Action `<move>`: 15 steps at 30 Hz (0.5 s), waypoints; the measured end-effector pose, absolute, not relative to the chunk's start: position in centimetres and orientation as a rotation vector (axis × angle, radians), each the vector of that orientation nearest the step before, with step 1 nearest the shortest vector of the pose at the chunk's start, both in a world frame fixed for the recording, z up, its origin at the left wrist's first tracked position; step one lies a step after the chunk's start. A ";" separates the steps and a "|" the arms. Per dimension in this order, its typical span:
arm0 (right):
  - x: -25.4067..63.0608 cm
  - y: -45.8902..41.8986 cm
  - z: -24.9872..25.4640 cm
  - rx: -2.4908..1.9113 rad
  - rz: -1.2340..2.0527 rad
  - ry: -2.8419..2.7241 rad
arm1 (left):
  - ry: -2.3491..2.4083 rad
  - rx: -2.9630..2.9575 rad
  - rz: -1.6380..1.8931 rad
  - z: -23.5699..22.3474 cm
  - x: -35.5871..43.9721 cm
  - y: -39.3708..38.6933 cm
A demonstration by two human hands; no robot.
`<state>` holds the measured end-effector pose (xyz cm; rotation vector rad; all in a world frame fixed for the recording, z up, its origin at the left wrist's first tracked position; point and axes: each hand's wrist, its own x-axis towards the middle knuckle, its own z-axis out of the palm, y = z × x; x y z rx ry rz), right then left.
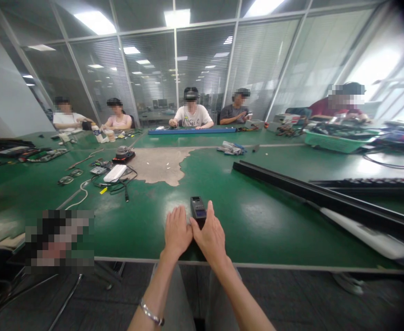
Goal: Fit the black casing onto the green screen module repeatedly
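A small black handheld device (pixel 198 208) with a little screen lies on the green table (pixel 243 216) near its front edge. My right hand (pixel 209 234) rests over the near end of the device, fingers curled around it. My left hand (pixel 177 231) lies flat beside it, fingers together and stretched forward, touching my right hand. A silver bracelet (pixel 150 313) circles my left wrist.
Long black rails (pixel 312 188) and a white bar (pixel 367 235) cross the table at right. A white box with cables (pixel 115 174) and small parts lie at left. Several people sit along the far side; a green basket (pixel 332 141) stands far right.
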<state>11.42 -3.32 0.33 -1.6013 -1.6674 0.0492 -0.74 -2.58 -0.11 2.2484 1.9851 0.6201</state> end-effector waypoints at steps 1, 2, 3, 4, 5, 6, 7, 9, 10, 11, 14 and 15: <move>11.4 -3.3 0.5 -1.611 0.070 -1.660 | 1.984 2.253 0.614 -0.2 -0.7 -2.6; 11.4 -3.2 0.7 -1.623 0.093 -1.653 | 1.984 2.257 0.609 -0.2 -0.7 -2.5; 11.4 -3.1 1.0 -1.634 0.117 -1.645 | 1.984 2.261 0.606 -0.2 -0.7 -2.5; 11.4 -3.0 1.3 -1.642 0.142 -1.635 | 1.983 2.265 0.605 -0.3 -0.7 -2.6; 11.4 -2.9 1.7 -1.646 0.165 -1.620 | 1.980 2.268 0.605 -0.2 -0.6 -2.6; 11.5 -2.8 2.2 -1.643 0.184 -1.599 | 1.976 2.271 0.607 -0.2 -0.6 -2.7; 11.5 -2.6 2.6 -1.632 0.200 -1.574 | 1.970 2.275 0.607 -0.2 -0.6 -2.8; 11.9 -2.4 3.6 -1.583 0.218 -1.519 | 1.959 2.282 0.602 0.0 -0.6 -2.9; 12.2 -2.3 4.0 -1.552 0.218 -1.491 | 1.956 2.285 0.596 0.0 -0.6 -3.0; 12.7 -2.2 4.2 -1.520 0.211 -1.465 | 1.956 2.287 0.590 0.1 -0.6 -3.0; 14.5 -2.0 4.1 -1.469 0.160 -1.399 | 1.969 2.293 0.588 0.1 -0.6 -3.0; 15.3 -2.0 3.7 -1.487 0.139 -1.377 | 1.977 2.295 0.595 0.0 -0.6 -3.0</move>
